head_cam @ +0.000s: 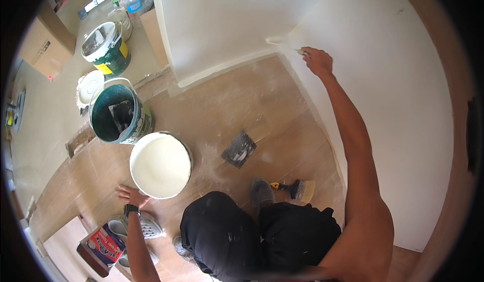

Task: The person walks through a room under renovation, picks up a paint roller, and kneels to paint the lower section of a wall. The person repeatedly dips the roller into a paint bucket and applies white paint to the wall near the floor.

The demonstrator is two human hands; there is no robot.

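My right hand (318, 62) grips the handle of a small paint roller (279, 44) with a thin wire frame. The roller's pale head is against the lower part of the white wall (227, 21), close to the inside corner. Beside a bucket of off-white paint (160, 165), my left hand (132, 196) is held low with its fingers apart. It wears a black wristwatch and holds nothing; whether it touches the bucket or floor, I cannot tell. A flat black plate (239, 149) smeared with white lies on the wooden floor before me. Near my shoe rests a wide paintbrush (302, 190).
A green bucket (113, 117) with a dark tool inside stands behind the paint. Farther back are a lid (91, 87), another green bucket (113, 61) and a cardboard box (47, 47). A lacquer thinner can (102, 248) and clog shoes (151, 225) sit at lower left.
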